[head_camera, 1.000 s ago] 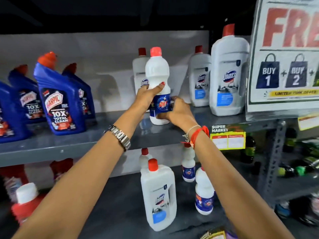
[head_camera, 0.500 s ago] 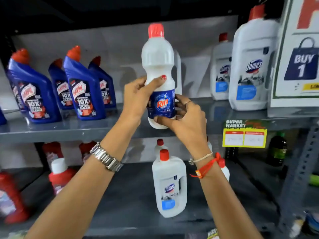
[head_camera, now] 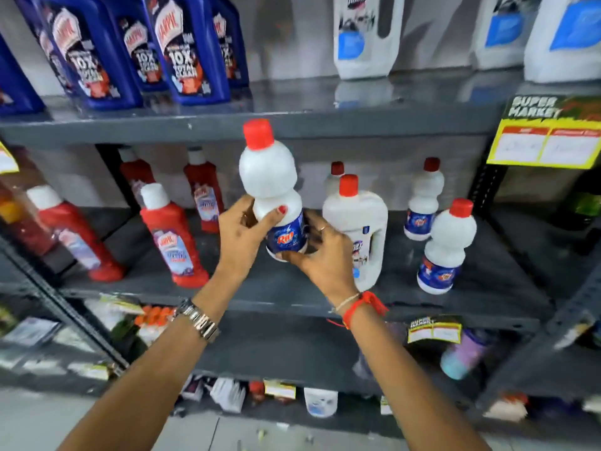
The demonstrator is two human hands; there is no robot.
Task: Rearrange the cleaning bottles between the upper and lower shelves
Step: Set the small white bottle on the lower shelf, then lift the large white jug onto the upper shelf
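lowered from upper-shelf level to the lower shelf: rin bottle, left hand and right hand fingers wrapped round it; white jug just behind, red bottles left.

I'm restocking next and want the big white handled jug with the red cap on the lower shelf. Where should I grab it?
Judging by its shape, take the white jug by the handle cutout on its right edge, coming from the front right. It stands upright, and the body looks too broad for one-handed wrapping. The hands holding the Rin bottle block its left side.
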